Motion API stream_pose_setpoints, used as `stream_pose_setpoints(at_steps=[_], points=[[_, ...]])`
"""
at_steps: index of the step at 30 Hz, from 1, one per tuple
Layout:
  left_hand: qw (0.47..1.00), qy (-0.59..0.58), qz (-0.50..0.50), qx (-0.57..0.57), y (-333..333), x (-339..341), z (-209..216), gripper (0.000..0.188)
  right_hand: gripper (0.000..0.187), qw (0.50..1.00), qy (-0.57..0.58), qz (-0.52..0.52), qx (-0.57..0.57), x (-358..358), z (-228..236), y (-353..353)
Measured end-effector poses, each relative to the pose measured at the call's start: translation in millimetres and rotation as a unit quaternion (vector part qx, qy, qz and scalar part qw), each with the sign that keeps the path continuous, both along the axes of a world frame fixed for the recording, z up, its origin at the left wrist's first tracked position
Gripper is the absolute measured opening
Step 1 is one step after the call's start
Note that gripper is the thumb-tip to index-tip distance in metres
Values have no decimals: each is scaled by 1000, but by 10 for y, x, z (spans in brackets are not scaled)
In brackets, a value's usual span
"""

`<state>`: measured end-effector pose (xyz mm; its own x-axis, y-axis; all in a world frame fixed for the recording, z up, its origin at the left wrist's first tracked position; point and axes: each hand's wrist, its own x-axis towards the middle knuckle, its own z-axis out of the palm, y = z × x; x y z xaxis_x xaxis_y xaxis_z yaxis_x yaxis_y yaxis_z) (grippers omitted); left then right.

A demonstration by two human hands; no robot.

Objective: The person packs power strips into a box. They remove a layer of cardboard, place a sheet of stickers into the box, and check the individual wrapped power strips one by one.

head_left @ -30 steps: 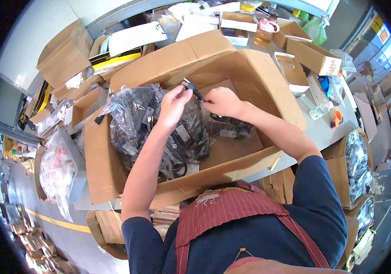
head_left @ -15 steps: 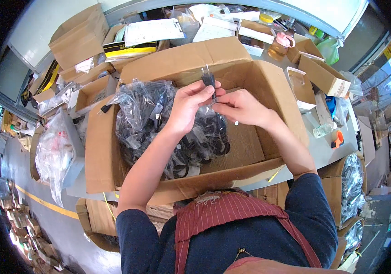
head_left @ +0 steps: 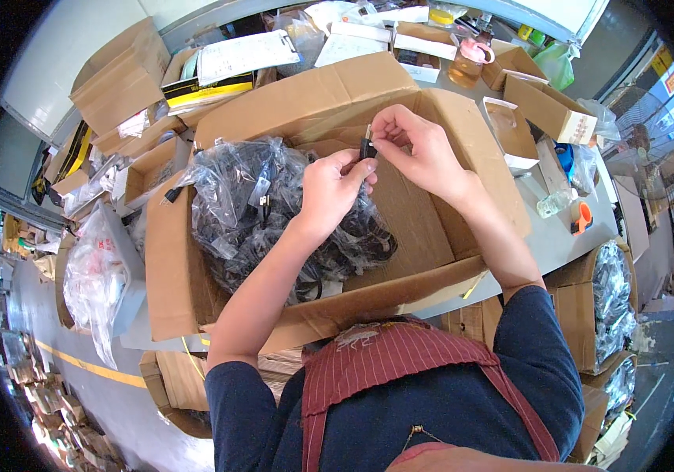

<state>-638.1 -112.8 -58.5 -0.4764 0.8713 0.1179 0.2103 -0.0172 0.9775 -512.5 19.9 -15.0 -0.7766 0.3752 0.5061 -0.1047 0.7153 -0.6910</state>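
Observation:
Over a large open cardboard box (head_left: 171, 267), my left hand (head_left: 333, 189) grips a black power plug (head_left: 367, 149) between thumb and fingers, its metal pins pointing away from me. Close against the pin end, my right hand (head_left: 423, 153) has thumb and forefinger pinched together. A tiny pale spot shows at those fingertips, too small to name. Below my hands, a heap of black power cords (head_left: 258, 212) in clear plastic bags fills the left and middle of the box. One loose plug (head_left: 171, 194) hangs over the box's left edge.
Small cartons, a clipboard with papers (head_left: 246, 57) and a pink-lidded bottle (head_left: 469, 63) line the back of the grey table. At right are an orange tape roll (head_left: 582, 216) and a clear bottle (head_left: 555, 203). Boxes of bagged cords (head_left: 612, 307) stand lower right.
My right hand has moved up from the plug's lower, cord end to its pins. My left hand still holds the plug, slightly lower. The whole view has shifted a little.

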Motion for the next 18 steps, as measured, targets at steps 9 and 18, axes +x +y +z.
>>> stream_pose_setpoints(at_steps=[9,18], points=[[1000,-11,-2,4,-29,18,51,17,16,996,12,-33,77,-20,-64,-76],[1000,9,-5,14,-17,-10,15,18,17,973,59,-57,217,-61,-105,-114]])
